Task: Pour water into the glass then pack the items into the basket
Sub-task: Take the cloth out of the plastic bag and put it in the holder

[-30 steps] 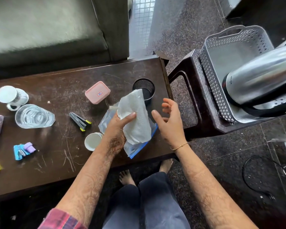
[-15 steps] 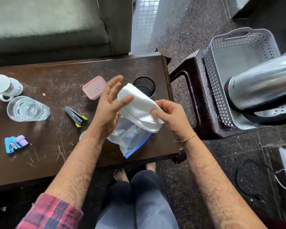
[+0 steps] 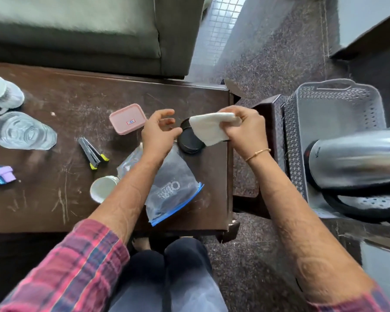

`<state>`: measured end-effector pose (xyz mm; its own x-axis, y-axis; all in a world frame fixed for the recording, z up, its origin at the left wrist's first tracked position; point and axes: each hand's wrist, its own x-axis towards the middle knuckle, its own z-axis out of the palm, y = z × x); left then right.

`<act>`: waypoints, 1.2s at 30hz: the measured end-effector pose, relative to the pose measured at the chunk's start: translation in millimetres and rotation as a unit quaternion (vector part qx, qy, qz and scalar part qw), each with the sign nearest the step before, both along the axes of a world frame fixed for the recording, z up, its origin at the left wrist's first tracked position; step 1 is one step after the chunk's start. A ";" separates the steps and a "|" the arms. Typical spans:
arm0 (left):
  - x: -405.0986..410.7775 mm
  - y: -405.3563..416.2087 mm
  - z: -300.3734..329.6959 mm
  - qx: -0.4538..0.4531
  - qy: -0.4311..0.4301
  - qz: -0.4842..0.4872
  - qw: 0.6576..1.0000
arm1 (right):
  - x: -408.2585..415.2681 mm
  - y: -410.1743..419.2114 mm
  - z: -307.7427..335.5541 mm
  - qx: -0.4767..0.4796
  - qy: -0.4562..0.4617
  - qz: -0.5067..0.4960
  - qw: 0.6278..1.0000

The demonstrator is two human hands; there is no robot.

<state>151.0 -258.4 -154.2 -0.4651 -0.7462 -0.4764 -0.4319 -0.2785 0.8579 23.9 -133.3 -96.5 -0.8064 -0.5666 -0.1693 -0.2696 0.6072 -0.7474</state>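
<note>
My right hand [image 3: 245,129] grips a folded white cloth [image 3: 208,128] above the table's right end, over a black round holder [image 3: 189,140]. My left hand [image 3: 159,131] hovers beside it, fingers apart and holding nothing. A clear zip bag with a blue edge [image 3: 169,188] lies on the table under my left forearm. The glass of water [image 3: 20,131] stands at the far left. The grey perforated basket [image 3: 333,104] sits on a dark stool at the right, with a steel kettle [image 3: 356,161] lying in it.
On the scratched dark table [image 3: 77,97] are a pink lidded box [image 3: 127,118], a grey-and-yellow clip [image 3: 92,154], a small white cup [image 3: 103,188], a white mug [image 3: 0,93] and blue and purple clips [image 3: 0,176]. A green sofa [image 3: 77,25] stands behind.
The white cloth has passed from my left hand to my right and moved right, off the zip bag, which now lies on the table. My left hand has let go.
</note>
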 end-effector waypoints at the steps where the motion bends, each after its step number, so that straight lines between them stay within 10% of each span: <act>1: -1.5 3.0 -2.5 -0.030 -0.037 -0.014 0.999 | -1.8 -5.8 -2.0 0.030 0.010 0.021 0.999; 16: -15.3 24.4 -19.6 -0.099 -0.188 -0.096 0.972 | 22.5 -49.7 -47.6 0.255 0.082 0.209 0.940; 26: 1.8 5.5 19.6 -0.077 -0.094 -0.009 0.993 | -12.4 -40.3 2.6 0.163 -0.020 0.324 0.932; 31: 38.5 -20.8 41.8 -0.133 -0.069 0.042 0.988 | 36.5 -80.0 3.0 0.106 0.067 0.372 0.920; 36: 100.2 -72.9 30.8 0.014 -0.008 0.172 0.985 | 82.4 -132.1 -11.7 0.036 0.071 0.309 0.948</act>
<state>251.2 -331.2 -123.4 -0.1800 -0.8447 -0.5041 -0.3216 -0.4337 0.8417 106.3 -265.3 -108.2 -0.3420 -0.9291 -0.1403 -0.6847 0.3487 -0.6400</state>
